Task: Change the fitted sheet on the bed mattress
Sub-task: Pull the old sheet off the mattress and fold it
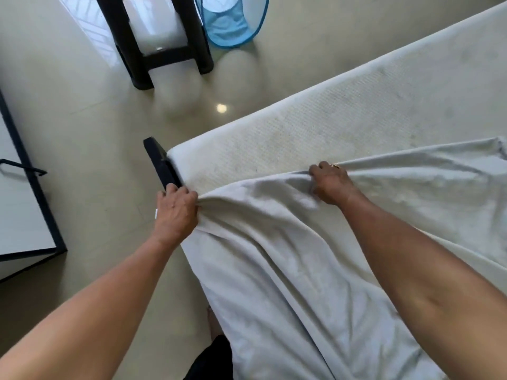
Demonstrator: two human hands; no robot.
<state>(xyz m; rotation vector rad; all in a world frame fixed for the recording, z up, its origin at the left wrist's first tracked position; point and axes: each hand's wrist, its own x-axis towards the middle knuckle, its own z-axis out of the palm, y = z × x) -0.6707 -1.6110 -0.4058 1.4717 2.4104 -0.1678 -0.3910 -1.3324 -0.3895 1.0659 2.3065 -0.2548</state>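
Note:
A pale grey fitted sheet (288, 256) lies rumpled over the near part of a cream mattress (343, 111), whose far corner and top are bare. My left hand (175, 212) grips a bunched edge of the sheet at the mattress's left side, beside the black bed frame corner (162, 165). My right hand (330, 185) grips the sheet's upper edge on top of the mattress, fingers curled into the cloth. Folds run between the two hands.
A black stool-like stand (162, 50) and a blue mesh laundry basket (233, 20) stand on the glossy beige floor (82, 119) beyond the bed. A white panel with a black frame (30, 204) lies at the left. My foot shows near the bed's side.

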